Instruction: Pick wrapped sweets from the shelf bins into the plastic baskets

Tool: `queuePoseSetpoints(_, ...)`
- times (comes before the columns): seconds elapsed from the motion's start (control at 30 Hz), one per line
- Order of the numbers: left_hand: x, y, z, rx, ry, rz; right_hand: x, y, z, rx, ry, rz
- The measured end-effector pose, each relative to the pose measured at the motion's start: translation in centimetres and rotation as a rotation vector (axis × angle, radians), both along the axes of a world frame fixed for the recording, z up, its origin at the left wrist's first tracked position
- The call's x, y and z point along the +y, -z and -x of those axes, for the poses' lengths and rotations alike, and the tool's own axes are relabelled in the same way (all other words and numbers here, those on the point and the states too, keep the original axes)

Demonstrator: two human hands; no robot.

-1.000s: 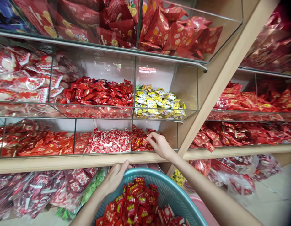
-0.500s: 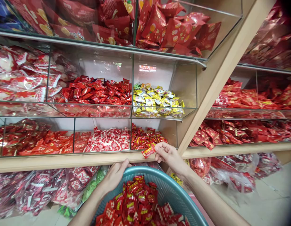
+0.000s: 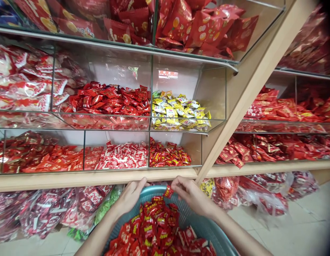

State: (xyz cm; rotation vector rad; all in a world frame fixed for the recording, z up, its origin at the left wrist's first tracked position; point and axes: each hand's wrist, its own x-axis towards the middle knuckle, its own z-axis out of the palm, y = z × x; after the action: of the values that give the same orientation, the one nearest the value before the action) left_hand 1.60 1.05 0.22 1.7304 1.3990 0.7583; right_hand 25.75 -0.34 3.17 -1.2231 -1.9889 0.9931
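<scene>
A teal plastic basket point(image 3: 220, 236), partly filled with red wrapped candies point(image 3: 151, 227), is at the bottom of the view. My left hand point(image 3: 131, 195) is closed on its far left rim, thumb along the top, the other fingers mostly hidden. Over the far right side of the basket is my right hand point(image 3: 190, 193), its fingertips pinched at one small red wrapped candy point(image 3: 168, 192). That candy is just above the heap in the basket. Beyond the hands, a shelf bin holds similar red and yellow wrapped candies point(image 3: 168, 154).
Glass-divided shelves hold red-and-white candies point(image 3: 124, 156), yellow-and-white candies point(image 3: 178, 112) and larger red packets point(image 3: 202, 26). A wooden ledge point(image 3: 74, 179) runs just beyond the basket, and a slanted wooden upright point(image 3: 247, 89) stands to the right. Plastic bags of candies point(image 3: 47, 213) sit below.
My right hand has moved down from the shelf edge to above the basket, bringing the red candy with it. My left hand stays at the basket rim.
</scene>
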Motion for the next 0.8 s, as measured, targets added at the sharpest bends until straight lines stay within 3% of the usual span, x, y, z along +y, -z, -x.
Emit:
queuePoseSetpoints(0.17,0.1,0.1,0.0,-0.004,0.013,-0.024,-0.7,0.5,0.1,-0.285,-0.034,-0.175)
queuePoseSetpoints(0.47,-0.1,-0.2,-0.1,0.001,0.010,-0.020,-0.8,1.0,0.9,-0.485,-0.056,-0.205)
queuePoseSetpoints(0.63,-0.1,-0.6,-0.2,-0.017,0.028,-0.029,-0.7,0.8,0.8,-0.472,-0.053,-0.250)
queuePoseSetpoints(0.8,-0.2,-0.8,-0.2,-0.009,0.030,-0.026,1.6,-1.7,0.7,-0.315,0.030,-0.374)
